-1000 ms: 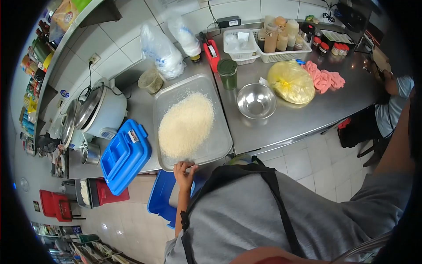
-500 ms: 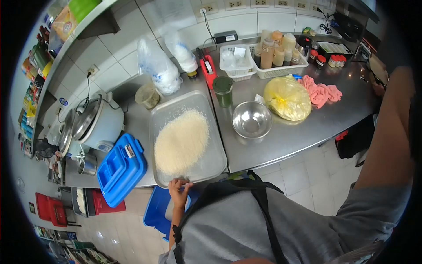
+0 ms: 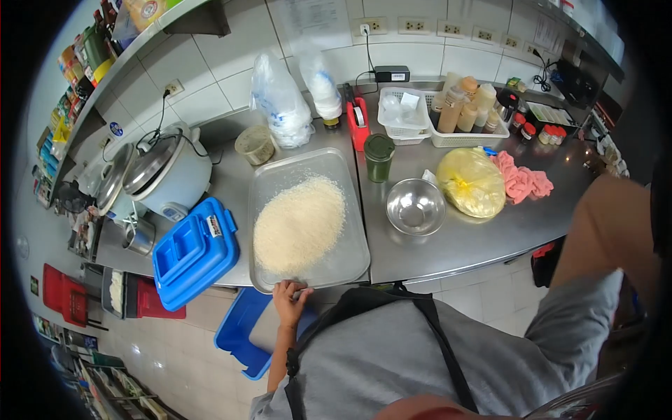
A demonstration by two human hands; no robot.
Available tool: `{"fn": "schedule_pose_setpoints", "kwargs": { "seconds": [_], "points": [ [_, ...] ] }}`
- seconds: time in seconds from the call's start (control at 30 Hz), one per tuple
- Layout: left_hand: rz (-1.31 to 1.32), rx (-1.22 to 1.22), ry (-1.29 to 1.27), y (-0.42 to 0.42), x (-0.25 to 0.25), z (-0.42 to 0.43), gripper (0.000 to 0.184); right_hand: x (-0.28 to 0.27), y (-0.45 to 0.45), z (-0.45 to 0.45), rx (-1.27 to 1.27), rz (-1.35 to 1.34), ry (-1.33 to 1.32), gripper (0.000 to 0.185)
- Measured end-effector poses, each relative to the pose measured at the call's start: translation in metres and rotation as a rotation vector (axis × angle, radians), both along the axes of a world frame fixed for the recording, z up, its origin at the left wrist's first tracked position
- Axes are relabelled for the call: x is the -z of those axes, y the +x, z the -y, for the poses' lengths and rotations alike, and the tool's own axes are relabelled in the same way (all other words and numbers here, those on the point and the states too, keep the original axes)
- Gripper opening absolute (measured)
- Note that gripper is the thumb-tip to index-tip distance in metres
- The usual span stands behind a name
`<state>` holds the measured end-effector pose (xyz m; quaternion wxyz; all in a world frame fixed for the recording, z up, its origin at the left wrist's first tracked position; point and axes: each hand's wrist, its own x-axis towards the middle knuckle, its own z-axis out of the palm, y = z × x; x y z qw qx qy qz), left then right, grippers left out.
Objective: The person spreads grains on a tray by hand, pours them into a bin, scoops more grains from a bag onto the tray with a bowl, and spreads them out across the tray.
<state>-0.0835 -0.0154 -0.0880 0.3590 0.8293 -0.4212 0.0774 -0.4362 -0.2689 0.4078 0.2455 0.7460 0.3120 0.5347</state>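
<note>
My left hand [image 3: 291, 301] is at the near edge of a metal tray [image 3: 350, 260], its fingers and thumb closed on the rim. On the tray lies a broad heap of pale grains [image 3: 301, 224] that looks like uncooked rice. Just below the tray's edge, near my left forearm, is a blue plastic bin [image 3: 238, 329] with something pale inside. A blue lid [image 3: 196, 255] lies left of the tray, partly over the counter edge. My right arm is raised at the right side, and its hand is out of view.
Right of the tray stand a steel bowl [image 3: 416, 207], a lidded dark green cup [image 3: 379, 159] and a yellow plastic bag [image 3: 471, 182]. A pink cloth [image 3: 519, 175] lies beside the bag. Bottles fill a white basket [image 3: 469, 138]. Rice cookers [image 3: 171, 175] stand at left.
The camera view has shifted, so the counter items appear further right and lower. My left hand stays at the tray rim. My raised right arm has shifted slightly.
</note>
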Motion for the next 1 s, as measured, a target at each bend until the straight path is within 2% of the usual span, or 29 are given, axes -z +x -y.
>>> {"fn": "schedule_pose_setpoints", "kwargs": {
  "seconds": [0.27, 0.43, 0.53, 1.0],
  "points": [
    [0.043, -0.001, -0.006, 0.001, 0.006, -0.001, 0.026, 0.033, 0.002, -0.004, -0.088, 0.236, 0.108, 0.022],
    [0.037, 0.009, -0.001, 0.002, 0.006, -0.002, 0.025, 0.037, 0.000, 0.001, -0.222, 0.164, 0.145, 0.023],
    [0.030, 0.007, 0.005, 0.001, 0.005, 0.000, 0.025, 0.033, -0.033, 0.000, 0.016, 0.053, 0.010, 0.030],
    [0.035, 0.008, 0.049, -0.002, 0.000, 0.003, 0.024, 0.054, -0.033, 0.025, -0.052, 0.112, 0.112, 0.030]
  ]
}}
